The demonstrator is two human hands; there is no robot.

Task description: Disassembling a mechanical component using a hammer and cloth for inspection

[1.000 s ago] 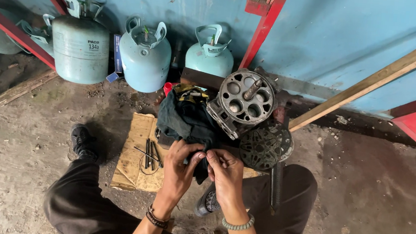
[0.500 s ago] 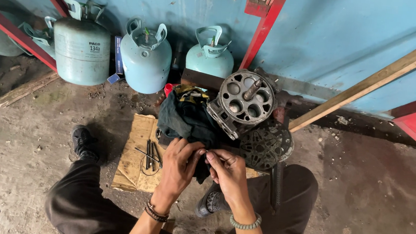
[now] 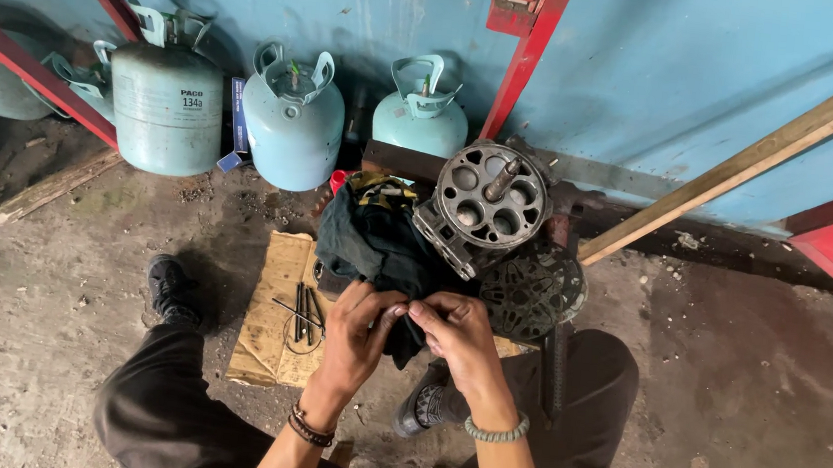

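At the centre of the frame, the fingertips of the left hand (image 3: 356, 327) and right hand (image 3: 460, 336) are pinched together around something small that is hidden between them; what is gripped cannot be made out. Both hands are pressed against the lower edge of a dark crumpled cloth (image 3: 375, 245), which is draped just above them. To the upper right of the cloth, a round metal housing (image 3: 484, 208) with several bores is propped, with a perforated dark disc (image 3: 532, 292) just below it. Thin metal rods (image 3: 304, 313) are laid on flattened cardboard (image 3: 273, 322) left of the hands. Three pale blue gas cylinders (image 3: 290, 133) are lined along the blue wall (image 3: 671, 76) at the upper left. The forearms are cut off at the bottom edge.
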